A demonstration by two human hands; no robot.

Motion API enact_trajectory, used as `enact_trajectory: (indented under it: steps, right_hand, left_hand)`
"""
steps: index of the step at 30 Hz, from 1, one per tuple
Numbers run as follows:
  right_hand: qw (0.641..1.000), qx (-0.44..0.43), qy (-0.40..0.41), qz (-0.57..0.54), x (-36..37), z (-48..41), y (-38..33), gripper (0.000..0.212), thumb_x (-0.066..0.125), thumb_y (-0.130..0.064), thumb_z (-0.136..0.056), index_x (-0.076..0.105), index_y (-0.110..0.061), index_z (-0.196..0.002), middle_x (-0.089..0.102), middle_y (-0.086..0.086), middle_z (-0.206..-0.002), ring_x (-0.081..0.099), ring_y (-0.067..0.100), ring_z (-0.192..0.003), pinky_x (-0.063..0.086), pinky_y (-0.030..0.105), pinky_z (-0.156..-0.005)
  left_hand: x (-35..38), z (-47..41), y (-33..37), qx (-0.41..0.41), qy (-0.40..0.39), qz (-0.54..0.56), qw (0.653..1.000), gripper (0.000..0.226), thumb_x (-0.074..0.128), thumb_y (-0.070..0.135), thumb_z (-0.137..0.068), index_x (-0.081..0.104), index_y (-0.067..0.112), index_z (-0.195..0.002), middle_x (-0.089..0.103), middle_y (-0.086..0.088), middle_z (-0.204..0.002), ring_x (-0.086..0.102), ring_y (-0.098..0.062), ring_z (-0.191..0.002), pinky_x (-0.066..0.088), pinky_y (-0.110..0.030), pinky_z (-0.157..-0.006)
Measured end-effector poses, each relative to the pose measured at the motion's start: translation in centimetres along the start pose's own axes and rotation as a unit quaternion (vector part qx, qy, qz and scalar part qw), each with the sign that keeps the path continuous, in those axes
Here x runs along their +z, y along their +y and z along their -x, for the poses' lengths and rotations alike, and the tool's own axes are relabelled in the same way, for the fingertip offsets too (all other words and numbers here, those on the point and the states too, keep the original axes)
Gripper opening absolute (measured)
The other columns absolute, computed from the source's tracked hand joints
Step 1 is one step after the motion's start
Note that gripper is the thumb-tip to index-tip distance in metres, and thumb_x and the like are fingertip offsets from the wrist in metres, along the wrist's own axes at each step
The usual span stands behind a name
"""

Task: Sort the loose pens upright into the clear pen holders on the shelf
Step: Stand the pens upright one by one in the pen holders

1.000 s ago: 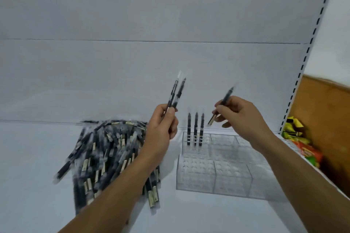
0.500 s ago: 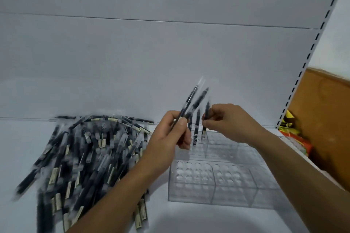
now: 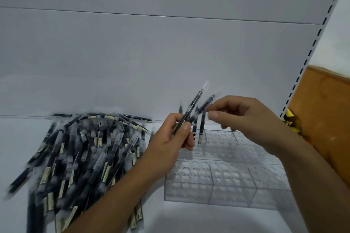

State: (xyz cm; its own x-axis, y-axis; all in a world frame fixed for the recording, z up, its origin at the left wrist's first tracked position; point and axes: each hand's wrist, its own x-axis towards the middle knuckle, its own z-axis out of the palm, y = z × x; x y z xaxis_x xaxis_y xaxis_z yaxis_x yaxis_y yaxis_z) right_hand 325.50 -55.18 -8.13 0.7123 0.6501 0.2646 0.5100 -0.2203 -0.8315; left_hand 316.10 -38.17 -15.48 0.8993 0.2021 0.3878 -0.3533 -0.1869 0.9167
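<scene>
pens lie heaped at the far left: a loose pile of black pens [image 3: 79, 157] in clear sleeves with pale labels, spread flat and criss-crossed on the white shelf [image 3: 189, 221] and reaching back to the grey rear panel [image 3: 132, 62]. just right of the pile the left hand [image 3: 170, 143] is raised, its fingers and thumb curled round the lower ends of two black pens [image 3: 192, 111], which fan upward and to the right. behind that hand a few upright black pens [image 3: 202, 126] stand in the back left corner of the clear acrylic pen holders [image 3: 227, 181], a block of compartments with round holes in their tops, sitting on the shelf. the right hand [image 3: 248, 119] hovers above the holders with fingers curled, forefinger and thumb tips drawn close at the upper end of the lower of the two held pens; whether they have actually pinched it i cannot tell through the blur. at the far right a yellow packet [image 3: 289, 122] sits against an orange-brown board [image 3: 322, 119].
</scene>
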Motion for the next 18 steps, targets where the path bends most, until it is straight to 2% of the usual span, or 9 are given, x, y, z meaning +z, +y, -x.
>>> enact_trajectory:
  steps: [2, 5, 8, 11, 14, 18]
  right_hand:
    - [1.0, 0.004, -0.02, -0.018, 0.6, 0.1, -0.1, 0.022, 0.072, -0.039, -0.076, 0.073, -0.026, -0.093, 0.071, -0.011, -0.08, 0.063, 0.002, -0.067, 0.048, 0.013, -0.059]
    - [0.999, 0.009, 0.01, -0.043, 1.5, -0.1, 0.2, 0.01, 0.069, -0.027, -0.087, 0.073, -0.02, -0.092, 0.069, -0.007, -0.072, 0.062, 0.003, -0.065, 0.047, 0.014, -0.056]
    - [0.995, 0.016, 0.032, -0.096, 1.6, -0.1, 0.3, 0.011, 0.066, -0.02, -0.09, 0.072, -0.014, -0.096, 0.073, 0.002, -0.083, 0.065, 0.009, -0.067, 0.048, 0.018, -0.055]
    - [0.977, 0.019, 0.128, -0.171, 0.1, -0.4, 0.2, 0.012, 0.06, -0.018, -0.093, 0.068, -0.011, -0.099, 0.075, 0.0, -0.091, 0.066, 0.01, -0.068, 0.05, 0.02, -0.056]
    - [0.975, 0.009, 0.208, -0.076, -1.5, -0.7, 0.7, 0.009, 0.06, -0.021, -0.095, 0.066, -0.015, -0.097, 0.074, -0.006, -0.085, 0.064, 0.006, -0.065, 0.051, 0.023, -0.059]
    - [0.983, 0.008, 0.157, 0.095, -1.1, -1.3, 1.5, 0.011, 0.062, -0.03, -0.093, 0.065, -0.021, -0.089, 0.071, -0.011, -0.081, 0.067, 0.002, -0.064, 0.05, 0.024, -0.062]
  left_hand:
    - [0.1, 0.0, -0.2, 0.003, -0.01, -0.016, 1.0, 0.015, 0.043, 0.027, -0.099, 0.054, 0.021, -0.108, 0.063, 0.003, -0.072, 0.06, -0.012, -0.072, 0.047, -0.02, -0.069]
    - [0.1, 0.1, -0.4, 0.01, -0.028, -0.034, 0.999, 0.016, 0.043, 0.03, -0.098, 0.054, 0.024, -0.109, 0.064, 0.001, -0.075, 0.061, -0.014, -0.073, 0.047, -0.023, -0.07]
    - [0.1, 0.1, -0.4, 0.016, -0.017, -0.046, 0.999, 0.017, 0.044, 0.035, -0.099, 0.055, 0.025, -0.107, 0.066, 0.001, -0.083, 0.062, -0.015, -0.076, 0.049, -0.027, -0.072]
    - [-0.1, 0.0, -0.4, 0.033, 0.04, -0.06, 0.997, 0.02, 0.045, 0.039, -0.094, 0.057, 0.026, -0.103, 0.066, 0.007, -0.088, 0.063, -0.013, -0.079, 0.052, -0.033, -0.076]
    - [-0.2, -0.1, -0.4, 0.04, 0.069, -0.064, 0.995, 0.021, 0.046, 0.04, -0.092, 0.059, 0.027, -0.102, 0.067, 0.009, -0.088, 0.063, -0.011, -0.08, 0.052, -0.032, -0.077]
    - [-0.2, 0.1, -0.4, 0.033, 0.06, -0.095, 0.993, 0.022, 0.047, 0.042, -0.093, 0.06, 0.031, -0.106, 0.068, 0.011, -0.09, 0.064, -0.009, -0.086, 0.053, -0.041, -0.085]
